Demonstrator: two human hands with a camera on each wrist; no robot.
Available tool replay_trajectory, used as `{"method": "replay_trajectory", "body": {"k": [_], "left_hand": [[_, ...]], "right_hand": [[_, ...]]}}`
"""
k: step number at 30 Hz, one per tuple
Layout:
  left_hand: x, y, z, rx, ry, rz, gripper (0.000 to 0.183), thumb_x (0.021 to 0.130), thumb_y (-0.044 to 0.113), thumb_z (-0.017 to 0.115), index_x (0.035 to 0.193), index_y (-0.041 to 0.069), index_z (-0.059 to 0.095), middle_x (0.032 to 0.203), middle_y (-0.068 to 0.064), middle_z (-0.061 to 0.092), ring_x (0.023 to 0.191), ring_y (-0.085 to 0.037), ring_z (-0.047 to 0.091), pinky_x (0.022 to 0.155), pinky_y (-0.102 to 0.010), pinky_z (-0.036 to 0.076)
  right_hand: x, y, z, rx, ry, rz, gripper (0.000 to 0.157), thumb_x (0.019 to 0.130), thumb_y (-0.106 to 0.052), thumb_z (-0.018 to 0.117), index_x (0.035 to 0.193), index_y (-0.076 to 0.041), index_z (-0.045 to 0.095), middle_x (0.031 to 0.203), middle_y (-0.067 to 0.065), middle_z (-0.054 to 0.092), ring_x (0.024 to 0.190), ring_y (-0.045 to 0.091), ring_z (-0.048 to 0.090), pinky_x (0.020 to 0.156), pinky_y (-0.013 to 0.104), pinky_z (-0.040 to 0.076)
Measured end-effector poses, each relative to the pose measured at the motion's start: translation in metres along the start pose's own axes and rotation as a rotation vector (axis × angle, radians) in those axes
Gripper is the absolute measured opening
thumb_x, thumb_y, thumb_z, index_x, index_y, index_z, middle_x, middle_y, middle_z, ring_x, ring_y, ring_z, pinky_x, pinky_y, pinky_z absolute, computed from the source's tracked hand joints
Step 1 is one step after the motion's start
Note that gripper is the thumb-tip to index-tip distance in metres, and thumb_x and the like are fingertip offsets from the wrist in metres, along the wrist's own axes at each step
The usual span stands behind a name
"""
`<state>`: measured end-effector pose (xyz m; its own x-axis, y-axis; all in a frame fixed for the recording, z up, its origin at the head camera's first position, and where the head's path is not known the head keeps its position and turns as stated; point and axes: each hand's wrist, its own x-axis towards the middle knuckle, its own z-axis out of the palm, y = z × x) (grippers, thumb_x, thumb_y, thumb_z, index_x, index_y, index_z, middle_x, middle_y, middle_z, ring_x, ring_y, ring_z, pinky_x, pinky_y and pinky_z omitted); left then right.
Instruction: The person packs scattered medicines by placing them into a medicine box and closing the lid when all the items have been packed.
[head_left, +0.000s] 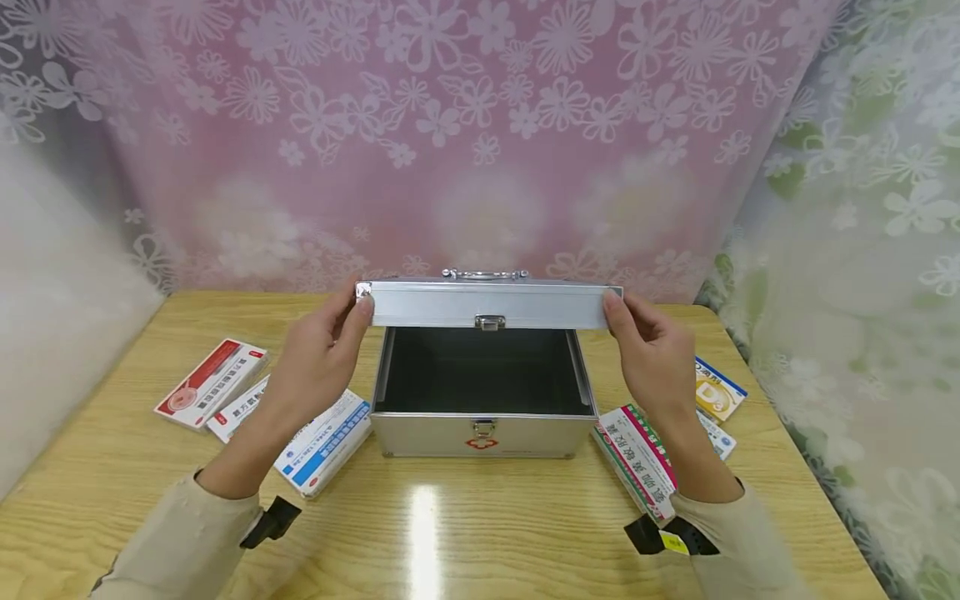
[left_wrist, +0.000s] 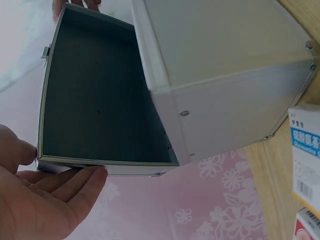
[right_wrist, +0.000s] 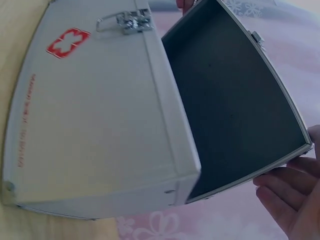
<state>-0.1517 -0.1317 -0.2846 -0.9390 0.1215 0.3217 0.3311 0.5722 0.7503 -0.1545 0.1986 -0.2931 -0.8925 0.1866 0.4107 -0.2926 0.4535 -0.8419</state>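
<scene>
A silver metal first-aid box [head_left: 435,437] with a red cross on its front stands in the middle of the table. Its hinged lid [head_left: 427,303] is raised partway, showing a dark interior [head_left: 480,371] in the head view. My left hand [head_left: 315,358] holds the lid's left front corner, thumb on the front face and fingers along the side. At the opposite corner my right hand [head_left: 660,358] grips the lid in the same manner. The wrist views show the lid's dark lining [left_wrist: 100,95] and fingers [right_wrist: 282,187] against its outer side. A latch [head_left: 491,322] hangs at the lid's front.
Left of the box lie several medicine boxes, among them a red-and-white one [head_left: 213,383] and a blue-and-white one [head_left: 326,446]. To its right are a green-and-pink medicine box [head_left: 633,454] and a yellow-and-blue one [head_left: 718,392]. A floral curtain [head_left: 480,150] hangs behind the wooden table [head_left: 495,533].
</scene>
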Motion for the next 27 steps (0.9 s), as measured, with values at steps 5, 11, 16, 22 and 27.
{"method": "replay_trajectory", "body": {"k": [5, 11, 16, 22, 27], "left_hand": [[0.008, 0.005, -0.009, -0.05, -0.003, -0.062, 0.057, 0.09, 0.05, 0.037, 0.139, 0.024, 0.028, 0.126, -0.008, 0.049, 0.11, -0.02, 0.049, 0.089, -0.043, 0.04], [0.019, 0.008, -0.012, -0.148, 0.066, -0.08, 0.052, 0.088, 0.048, 0.046, 0.131, 0.021, 0.039, 0.113, -0.006, 0.057, 0.098, -0.017, 0.056, 0.082, -0.04, 0.043], [0.026, 0.006, -0.012, -0.127, 0.078, -0.046, 0.055, 0.088, 0.047, 0.045, 0.134, 0.017, 0.039, 0.121, -0.004, 0.052, 0.099, -0.016, 0.055, 0.083, -0.037, 0.044], [0.038, 0.002, -0.008, -0.154, 0.049, -0.054, 0.058, 0.087, 0.05, 0.045, 0.135, 0.018, 0.037, 0.127, 0.0, 0.048, 0.103, -0.014, 0.053, 0.082, -0.03, 0.046], [0.048, 0.0, -0.006, -0.119, 0.069, -0.056, 0.059, 0.086, 0.055, 0.043, 0.132, 0.018, 0.043, 0.117, 0.0, 0.056, 0.095, -0.011, 0.056, 0.08, -0.031, 0.046]], "right_hand": [[0.015, -0.003, -0.003, -0.061, -0.034, -0.056, 0.04, 0.087, -0.039, 0.052, 0.118, -0.014, 0.058, 0.101, 0.006, 0.064, 0.084, 0.006, 0.061, 0.07, 0.016, 0.048], [0.031, -0.016, -0.005, -0.107, -0.106, -0.04, 0.044, 0.087, -0.044, 0.049, 0.117, -0.014, 0.06, 0.104, 0.007, 0.062, 0.08, 0.008, 0.062, 0.07, 0.02, 0.049], [0.045, -0.024, -0.007, -0.122, -0.174, 0.001, 0.051, 0.086, -0.049, 0.048, 0.117, -0.01, 0.059, 0.106, 0.011, 0.06, 0.075, 0.01, 0.063, 0.07, 0.026, 0.05], [0.063, -0.034, -0.012, -0.14, -0.264, 0.09, 0.062, 0.083, -0.055, 0.046, 0.12, -0.006, 0.056, 0.108, 0.014, 0.059, 0.076, 0.013, 0.064, 0.067, 0.027, 0.051], [0.073, -0.038, -0.014, -0.15, -0.301, 0.128, 0.063, 0.083, -0.056, 0.046, 0.122, -0.007, 0.055, 0.108, 0.016, 0.06, 0.075, 0.015, 0.065, 0.065, 0.026, 0.051]]}}
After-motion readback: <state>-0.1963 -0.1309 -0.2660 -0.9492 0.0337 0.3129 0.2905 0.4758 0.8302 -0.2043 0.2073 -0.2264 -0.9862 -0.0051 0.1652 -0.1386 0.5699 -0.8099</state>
